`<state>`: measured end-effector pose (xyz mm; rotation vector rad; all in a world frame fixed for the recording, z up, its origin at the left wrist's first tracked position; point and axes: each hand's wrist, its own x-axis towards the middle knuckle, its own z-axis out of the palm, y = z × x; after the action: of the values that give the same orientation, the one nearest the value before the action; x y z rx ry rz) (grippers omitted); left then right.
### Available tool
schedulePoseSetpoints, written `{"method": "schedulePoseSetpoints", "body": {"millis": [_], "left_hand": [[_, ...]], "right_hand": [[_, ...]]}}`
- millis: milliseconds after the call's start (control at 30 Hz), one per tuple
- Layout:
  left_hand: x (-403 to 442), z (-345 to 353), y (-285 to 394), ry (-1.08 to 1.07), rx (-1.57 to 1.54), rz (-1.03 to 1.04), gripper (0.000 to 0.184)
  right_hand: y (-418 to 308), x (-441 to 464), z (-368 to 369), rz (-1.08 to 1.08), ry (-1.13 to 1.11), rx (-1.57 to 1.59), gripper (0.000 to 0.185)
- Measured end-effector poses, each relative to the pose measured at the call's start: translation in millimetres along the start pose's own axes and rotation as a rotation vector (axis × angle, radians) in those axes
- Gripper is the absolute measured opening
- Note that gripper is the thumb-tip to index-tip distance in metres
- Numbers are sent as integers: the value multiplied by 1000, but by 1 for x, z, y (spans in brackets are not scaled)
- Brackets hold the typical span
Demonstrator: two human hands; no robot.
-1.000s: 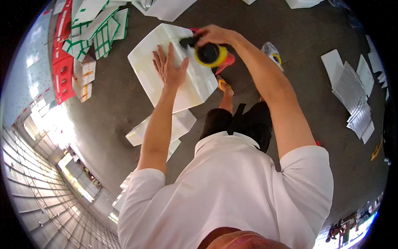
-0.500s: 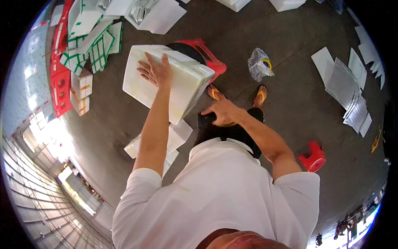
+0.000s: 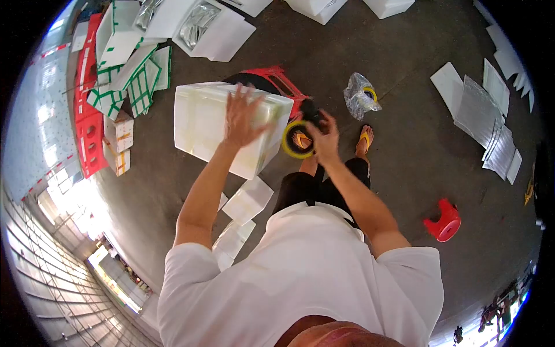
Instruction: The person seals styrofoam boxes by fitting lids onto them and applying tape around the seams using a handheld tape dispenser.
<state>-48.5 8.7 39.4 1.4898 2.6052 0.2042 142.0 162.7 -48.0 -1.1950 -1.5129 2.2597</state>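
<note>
Left hand [image 3: 245,120]: spread wide, blurred, at the white box [image 3: 199,122]; contact unclear.
Right hand [image 3: 325,139]: curled around the tape dispenser [image 3: 310,110].
Red frame [image 3: 293,90]: partly behind the box.

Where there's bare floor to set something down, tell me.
Bare floor lies between the wrapped roll and the silver sheets, and between the large white box and the orange-taped boxes. Crowded: right of that box, the tape dispenser; below it in view, small white boxes; and the green-taped boards beside the red barrier.
</note>
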Motion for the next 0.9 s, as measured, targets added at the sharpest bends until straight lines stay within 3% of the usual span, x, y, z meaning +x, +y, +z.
{"method": "schedulePoseSetpoints", "body": {"millis": [100, 167, 200, 267, 400, 467, 533, 600, 800, 833, 900], "left_hand": [[-4, -3, 17, -3, -118, -23, 77], [-3, 4, 15, 5, -103, -27, 74], [-3, 6, 15, -5, -104, -29, 74], [0, 6, 15, -3, -88, -47, 70], [4, 8, 10, -33, -73, -68, 68], [3, 12, 7, -28, -99, -59, 68], [6, 19, 1, 4, -70, -97, 65], [24, 21, -10, 79, -20, -174, 59], [86, 29, -121, 394, 113, -814, 62], [80, 26, -136, 408, 123, -814, 62], [77, 18, -162, 553, 56, -1068, 65]], "right_hand": [[11, 75, -51, 30, 128, 43, 60], [-2, 128, -68, 144, -279, 9, 59], [-5, 150, -65, 154, -278, 12, 59], [-3, 193, -49, 77, -578, -289, 56], [26, 252, -3, 132, -799, -302, 54], [16, 256, 14, 44, -1123, -760, 54], [16, 268, 9, -3, -1175, -764, 59], [27, 272, -3, 77, -1073, -690, 59], [55, 179, -28, -49, -945, -409, 57], [58, 179, -16, -64, -952, -407, 57], [59, 199, 16, -13, -738, -361, 56]]}}
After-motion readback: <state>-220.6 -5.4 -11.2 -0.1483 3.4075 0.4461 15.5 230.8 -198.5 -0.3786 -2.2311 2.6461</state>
